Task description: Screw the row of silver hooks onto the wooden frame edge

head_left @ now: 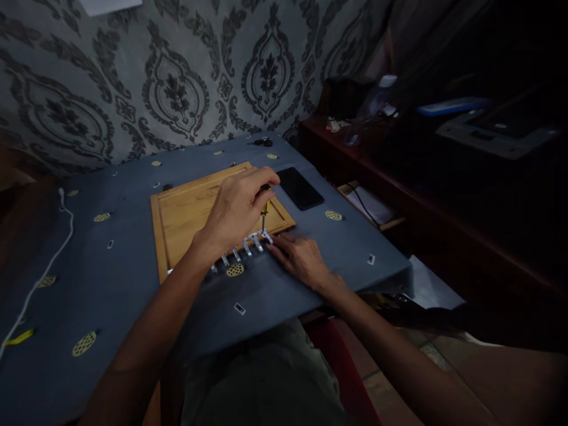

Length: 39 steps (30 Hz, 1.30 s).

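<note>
A wooden panel lies flat on the blue-grey cloth of the table. Along its near edge runs a metal hook rail with several silver hooks. My left hand is closed round the handle of a yellow-and-black screwdriver, which stands upright with its tip on the right end of the rail. My right hand rests flat on the cloth with its fingers stretched out, the fingertips touching the rail's right end.
A black phone lies right of the panel. A white cable runs along the table's left side. Small keys lie by the patterned wall. A dark wooden shelf with clutter stands to the right.
</note>
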Motion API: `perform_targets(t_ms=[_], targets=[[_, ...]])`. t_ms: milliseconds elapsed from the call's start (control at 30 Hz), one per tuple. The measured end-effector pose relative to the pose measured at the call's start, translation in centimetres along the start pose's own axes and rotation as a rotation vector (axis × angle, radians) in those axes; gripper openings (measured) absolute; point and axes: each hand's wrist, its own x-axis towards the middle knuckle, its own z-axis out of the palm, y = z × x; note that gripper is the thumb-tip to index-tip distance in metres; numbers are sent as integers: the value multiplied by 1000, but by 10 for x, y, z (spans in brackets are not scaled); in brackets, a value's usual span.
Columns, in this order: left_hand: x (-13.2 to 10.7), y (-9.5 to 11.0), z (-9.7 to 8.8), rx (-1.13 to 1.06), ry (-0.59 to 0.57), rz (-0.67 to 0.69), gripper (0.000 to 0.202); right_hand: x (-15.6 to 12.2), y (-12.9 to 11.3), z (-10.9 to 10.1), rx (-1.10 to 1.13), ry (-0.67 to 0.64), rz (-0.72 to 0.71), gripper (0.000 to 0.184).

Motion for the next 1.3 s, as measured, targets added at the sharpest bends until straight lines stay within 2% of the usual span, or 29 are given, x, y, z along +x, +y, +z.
perform_targets(t_ms=[333,567,833,1300], targets=[[1,3,-7,16,-51,25,23,-1,2,3,-8,-5,5,42],[1,-2,-15,2,75,-5,13,0,3,2,9,10,-15,43],[2,3,-12,46,-34,-27,15,-1,4,4,5,30,-17,42],[1,1,-9,69,-55,1,16,-1,3,4,-12,24,-13,43]])
